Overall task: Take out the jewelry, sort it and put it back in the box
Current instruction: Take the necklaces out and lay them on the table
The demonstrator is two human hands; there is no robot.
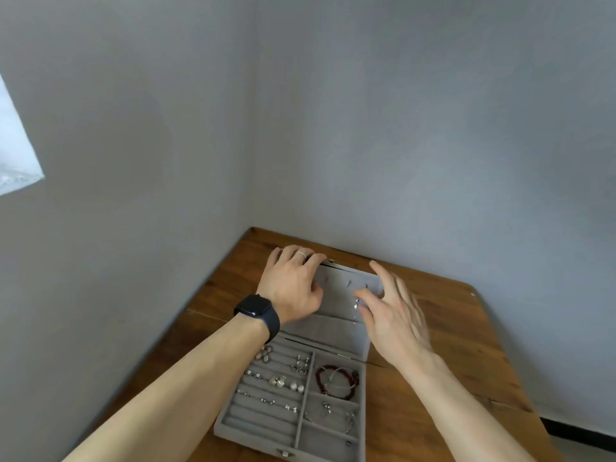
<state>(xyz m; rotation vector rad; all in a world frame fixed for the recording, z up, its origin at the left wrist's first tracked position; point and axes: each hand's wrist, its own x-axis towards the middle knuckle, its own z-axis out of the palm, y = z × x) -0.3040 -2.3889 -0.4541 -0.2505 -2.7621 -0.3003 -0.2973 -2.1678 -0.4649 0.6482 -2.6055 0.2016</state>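
The jewelry box (227,415), grey velvet inside, sits open on the near part of the wooden bench (450,361), its metal clasp (285,453) toward me. Its lid (336,330) stands up at the far side, with a thin silver chain (356,308) hanging from a hook on its lining. In the ridged left section lie small earrings and pearl studs (278,381). The right compartments hold a dark red bead bracelet (337,378) and, in the compartment nearer me, a silver bangle (333,417).

My left grip (293,285) is grasping the lid at its top left corner: fingers curled over the upper edge, thumb on the inner face. One of its fingers wears a plain ring (301,253), and the wrist carries a black smartwatch (255,306) whose face is dark. My right grip (393,315) is released, fingers spread and blurred beside the lid's right edge; I cannot tell whether it touches the lid or the chain.

The bench stands in a corner of grey walls (400,128).
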